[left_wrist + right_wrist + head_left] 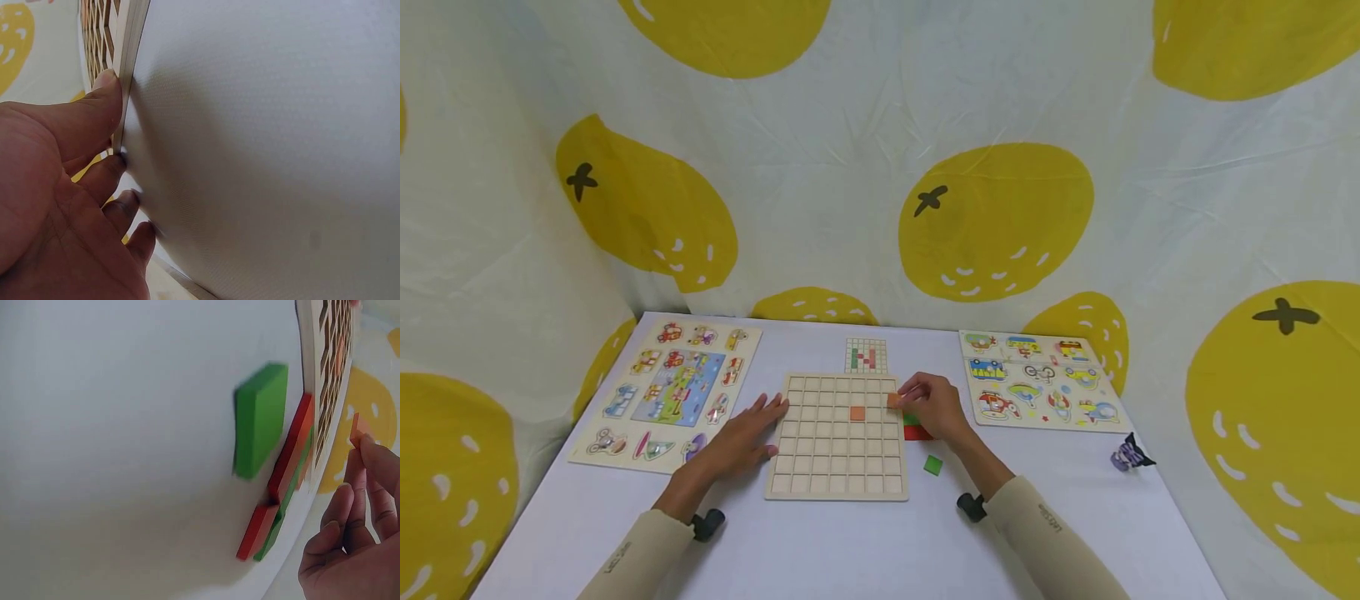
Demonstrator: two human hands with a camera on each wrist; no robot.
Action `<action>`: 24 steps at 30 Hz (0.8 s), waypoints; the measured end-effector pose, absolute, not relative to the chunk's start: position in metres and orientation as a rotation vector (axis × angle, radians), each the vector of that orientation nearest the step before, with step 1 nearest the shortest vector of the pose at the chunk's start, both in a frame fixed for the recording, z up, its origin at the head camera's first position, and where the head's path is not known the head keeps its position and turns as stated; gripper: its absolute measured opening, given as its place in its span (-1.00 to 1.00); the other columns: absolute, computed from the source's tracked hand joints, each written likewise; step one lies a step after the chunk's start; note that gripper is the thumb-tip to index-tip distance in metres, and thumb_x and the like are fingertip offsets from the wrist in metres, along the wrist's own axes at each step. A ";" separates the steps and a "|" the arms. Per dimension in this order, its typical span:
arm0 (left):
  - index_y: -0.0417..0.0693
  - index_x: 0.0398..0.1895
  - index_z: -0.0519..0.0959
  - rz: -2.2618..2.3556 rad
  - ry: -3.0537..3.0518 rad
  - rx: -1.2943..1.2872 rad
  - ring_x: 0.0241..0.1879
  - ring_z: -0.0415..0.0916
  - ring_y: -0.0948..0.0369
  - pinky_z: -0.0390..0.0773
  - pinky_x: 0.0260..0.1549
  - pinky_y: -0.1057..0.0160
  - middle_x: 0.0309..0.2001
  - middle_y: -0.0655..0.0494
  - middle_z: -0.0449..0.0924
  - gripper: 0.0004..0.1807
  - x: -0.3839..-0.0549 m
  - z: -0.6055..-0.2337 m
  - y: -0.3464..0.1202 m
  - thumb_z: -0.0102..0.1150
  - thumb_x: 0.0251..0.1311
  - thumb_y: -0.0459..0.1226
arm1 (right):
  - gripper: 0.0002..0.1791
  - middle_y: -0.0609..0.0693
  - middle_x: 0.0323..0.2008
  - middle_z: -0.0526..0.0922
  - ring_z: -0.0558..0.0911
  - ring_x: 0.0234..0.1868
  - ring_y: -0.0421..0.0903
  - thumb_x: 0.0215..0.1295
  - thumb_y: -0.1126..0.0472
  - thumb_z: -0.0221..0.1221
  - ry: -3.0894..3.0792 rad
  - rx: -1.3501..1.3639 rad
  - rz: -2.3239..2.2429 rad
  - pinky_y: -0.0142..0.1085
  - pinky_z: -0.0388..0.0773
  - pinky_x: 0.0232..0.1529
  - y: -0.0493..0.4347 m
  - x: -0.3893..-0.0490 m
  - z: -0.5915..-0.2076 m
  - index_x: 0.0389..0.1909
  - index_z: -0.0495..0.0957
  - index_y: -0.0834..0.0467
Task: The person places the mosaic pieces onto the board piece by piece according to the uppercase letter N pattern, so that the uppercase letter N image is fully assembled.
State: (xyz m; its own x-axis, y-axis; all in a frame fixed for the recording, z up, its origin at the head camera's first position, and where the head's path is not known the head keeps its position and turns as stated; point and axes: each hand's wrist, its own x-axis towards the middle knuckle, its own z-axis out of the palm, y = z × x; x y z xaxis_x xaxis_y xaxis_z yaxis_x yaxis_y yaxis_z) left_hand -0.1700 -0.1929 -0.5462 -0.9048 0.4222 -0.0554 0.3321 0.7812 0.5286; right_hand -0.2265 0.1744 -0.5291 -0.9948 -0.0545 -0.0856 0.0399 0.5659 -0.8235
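A square wooden grid board (838, 467) lies on the white table, with one orange tile (857, 413) set in a cell toward its upper right. My right hand (934, 408) pinches another orange tile (358, 430) between thumb and fingertips, over the board's right edge in the head view. My left hand (743, 439) rests at the board's left edge, fingers spread, with the thumb against the rim in the left wrist view. Below the right hand lie red tiles (292, 450) and green tiles (913, 420), partly hidden by it. A single green tile (932, 465) sits nearer the front.
Behind the board is a small pattern card (866, 356) with a coloured grid. A vehicle puzzle board (647, 400) lies at the left and another puzzle board (1037, 383) at the right. A small dark striped object (1131, 454) stands near the right table edge.
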 end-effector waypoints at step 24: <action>-0.18 0.66 0.20 0.773 2.822 0.603 0.69 -0.06 -0.29 0.10 0.58 -0.39 0.68 -0.20 0.11 -0.15 -0.168 -0.547 -0.192 0.35 0.36 -0.34 | -0.87 -0.16 -0.49 0.69 0.61 -0.38 -0.18 0.23 0.24 0.49 2.696 -0.227 -1.186 -0.32 0.53 -0.30 0.122 -0.204 -0.537 -0.34 0.72 -0.02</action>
